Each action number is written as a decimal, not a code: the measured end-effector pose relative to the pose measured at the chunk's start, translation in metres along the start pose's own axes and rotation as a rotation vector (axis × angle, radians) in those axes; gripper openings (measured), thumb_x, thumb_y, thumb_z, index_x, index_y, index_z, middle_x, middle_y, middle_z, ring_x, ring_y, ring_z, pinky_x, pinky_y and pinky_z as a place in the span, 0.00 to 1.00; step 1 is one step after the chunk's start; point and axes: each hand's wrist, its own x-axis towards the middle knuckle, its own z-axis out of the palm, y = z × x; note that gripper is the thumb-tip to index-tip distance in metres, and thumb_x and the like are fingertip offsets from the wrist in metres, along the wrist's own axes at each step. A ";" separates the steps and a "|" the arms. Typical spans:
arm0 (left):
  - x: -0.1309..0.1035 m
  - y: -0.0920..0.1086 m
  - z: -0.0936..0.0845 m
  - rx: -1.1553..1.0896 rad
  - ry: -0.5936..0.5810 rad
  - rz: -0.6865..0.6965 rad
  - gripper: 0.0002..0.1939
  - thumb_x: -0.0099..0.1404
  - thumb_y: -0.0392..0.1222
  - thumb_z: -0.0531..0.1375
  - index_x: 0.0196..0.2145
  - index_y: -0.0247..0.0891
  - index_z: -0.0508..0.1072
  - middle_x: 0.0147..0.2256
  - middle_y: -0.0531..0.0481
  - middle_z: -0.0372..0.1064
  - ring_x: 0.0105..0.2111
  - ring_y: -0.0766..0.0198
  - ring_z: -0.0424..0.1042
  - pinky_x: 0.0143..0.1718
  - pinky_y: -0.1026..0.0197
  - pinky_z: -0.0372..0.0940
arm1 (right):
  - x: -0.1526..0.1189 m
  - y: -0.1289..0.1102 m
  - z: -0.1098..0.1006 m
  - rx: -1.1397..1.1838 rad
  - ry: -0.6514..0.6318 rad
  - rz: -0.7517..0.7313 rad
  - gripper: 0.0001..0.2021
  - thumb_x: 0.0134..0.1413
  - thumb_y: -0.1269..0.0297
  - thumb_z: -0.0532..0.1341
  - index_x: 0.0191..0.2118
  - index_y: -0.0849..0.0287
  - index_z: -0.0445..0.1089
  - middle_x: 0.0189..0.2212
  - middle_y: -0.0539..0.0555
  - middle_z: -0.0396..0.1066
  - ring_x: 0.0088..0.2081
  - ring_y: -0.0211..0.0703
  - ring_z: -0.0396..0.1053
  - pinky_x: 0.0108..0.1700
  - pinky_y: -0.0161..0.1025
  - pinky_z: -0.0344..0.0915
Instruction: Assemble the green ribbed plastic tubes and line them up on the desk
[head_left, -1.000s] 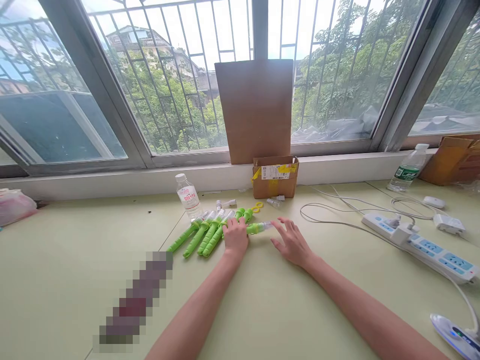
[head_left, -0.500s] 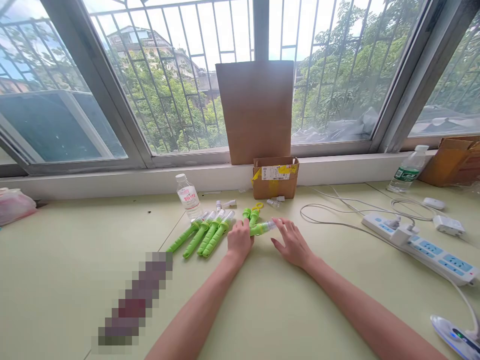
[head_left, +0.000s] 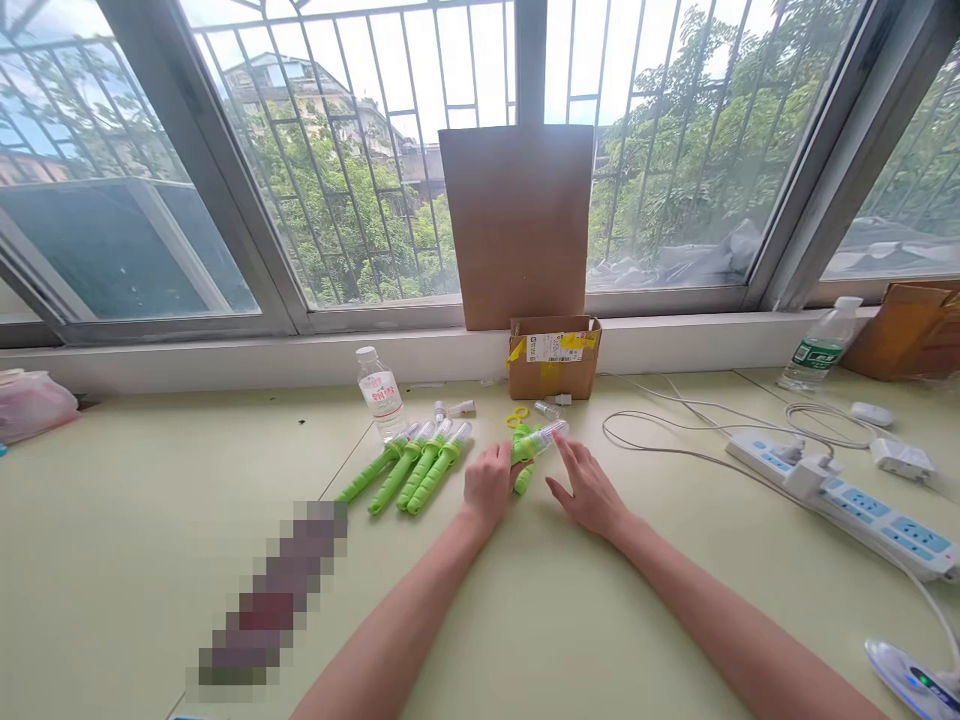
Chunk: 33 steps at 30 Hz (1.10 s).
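Your left hand [head_left: 489, 482] holds the green tube [head_left: 523, 450]; its long axis slants rightward, clear end [head_left: 553, 431] at the spread fingers [head_left: 573, 462] of your right hand [head_left: 590, 490].

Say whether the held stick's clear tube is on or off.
On: the clear tube runs straight out from the green stick in the left hand.

Bright daylight is let in through the big windows [head_left: 352, 230]. The sky [head_left: 491, 50] is turned nearly white, and the top of the brown board [head_left: 517, 200] is covered by a pale haze. Only faint shadows are made on the green table [head_left: 600, 630]. The left hand [head_left: 487, 485] and right hand [head_left: 589, 490] are shown fairly clearly. The window frames [head_left: 206, 150] are slanted near the edges. One strip [head_left: 277, 600] is hidden by blocky squares.
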 end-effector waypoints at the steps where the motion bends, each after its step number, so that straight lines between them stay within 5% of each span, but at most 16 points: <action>1: 0.001 -0.001 0.001 0.018 0.011 -0.035 0.20 0.69 0.52 0.43 0.42 0.36 0.66 0.35 0.44 0.66 0.35 0.59 0.70 0.29 0.62 0.62 | 0.000 0.000 0.000 0.003 -0.004 -0.002 0.37 0.58 0.64 0.54 0.66 0.54 0.30 0.54 0.62 0.56 0.54 0.54 0.56 0.52 0.52 0.61; 5: 0.005 -0.008 0.004 0.169 -0.002 -0.229 0.19 0.69 0.41 0.44 0.55 0.35 0.58 0.41 0.41 0.63 0.34 0.57 0.70 0.26 0.61 0.65 | 0.000 -0.001 -0.001 0.006 -0.019 0.011 0.38 0.58 0.64 0.54 0.66 0.54 0.29 0.55 0.62 0.55 0.54 0.53 0.56 0.52 0.53 0.61; 9: 0.005 -0.014 0.005 0.271 -0.102 -0.280 0.27 0.63 0.28 0.45 0.59 0.43 0.53 0.43 0.40 0.62 0.32 0.59 0.69 0.24 0.62 0.65 | 0.000 -0.001 0.000 0.008 -0.032 0.015 0.37 0.58 0.65 0.54 0.66 0.54 0.30 0.54 0.62 0.55 0.54 0.53 0.57 0.52 0.53 0.61; 21: 0.003 -0.010 0.002 0.252 -0.008 -0.227 0.21 0.63 0.28 0.44 0.52 0.35 0.64 0.40 0.38 0.65 0.41 0.53 0.63 0.35 0.54 0.63 | 0.000 -0.002 -0.002 -0.035 -0.033 0.013 0.37 0.58 0.66 0.54 0.66 0.54 0.31 0.54 0.62 0.57 0.53 0.53 0.58 0.50 0.51 0.63; 25: 0.002 -0.011 0.003 0.248 0.046 -0.164 0.21 0.63 0.28 0.45 0.52 0.34 0.64 0.43 0.37 0.64 0.43 0.52 0.62 0.40 0.51 0.61 | 0.000 -0.001 -0.001 -0.032 -0.045 0.024 0.36 0.57 0.66 0.53 0.66 0.54 0.32 0.53 0.62 0.56 0.53 0.52 0.58 0.51 0.51 0.63; 33: 0.001 -0.013 0.003 0.160 0.049 0.184 0.20 0.59 0.25 0.48 0.46 0.39 0.67 0.47 0.43 0.64 0.49 0.54 0.60 0.54 0.46 0.50 | 0.000 0.000 0.001 -0.027 -0.044 0.027 0.35 0.57 0.66 0.53 0.66 0.54 0.34 0.53 0.62 0.56 0.53 0.52 0.58 0.50 0.51 0.63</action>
